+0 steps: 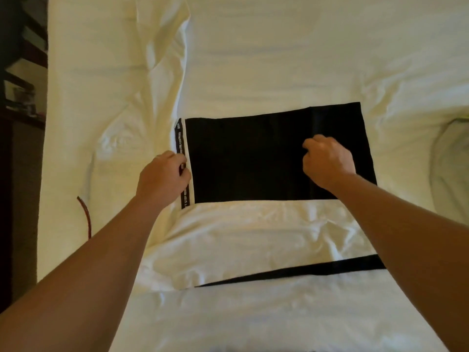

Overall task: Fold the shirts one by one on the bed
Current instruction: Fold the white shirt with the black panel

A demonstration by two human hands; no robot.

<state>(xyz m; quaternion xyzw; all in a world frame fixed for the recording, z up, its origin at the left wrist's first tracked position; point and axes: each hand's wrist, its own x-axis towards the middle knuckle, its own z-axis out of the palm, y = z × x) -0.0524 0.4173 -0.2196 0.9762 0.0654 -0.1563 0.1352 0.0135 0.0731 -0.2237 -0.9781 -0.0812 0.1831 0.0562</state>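
Observation:
A black shirt point(248, 158) lies flat on the white bed point(279, 59) as a folded rectangle, with a white-and-black lettered band point(180, 138) along its left edge. My left hand point(162, 179) pinches that left edge near the band. Over the right part of the black shirt, my right hand point(327, 161) has its fingers curled and pinches the cloth. Nearer to me lies a white garment point(241, 240) with a black strip point(304, 271) along its near edge.
The bed's left edge runs down the left side, with dark furniture point(17, 97) beyond it. A thin red cord point(86, 214) hangs at that edge. Rumpled white bedding point(449, 161) bulges at the right.

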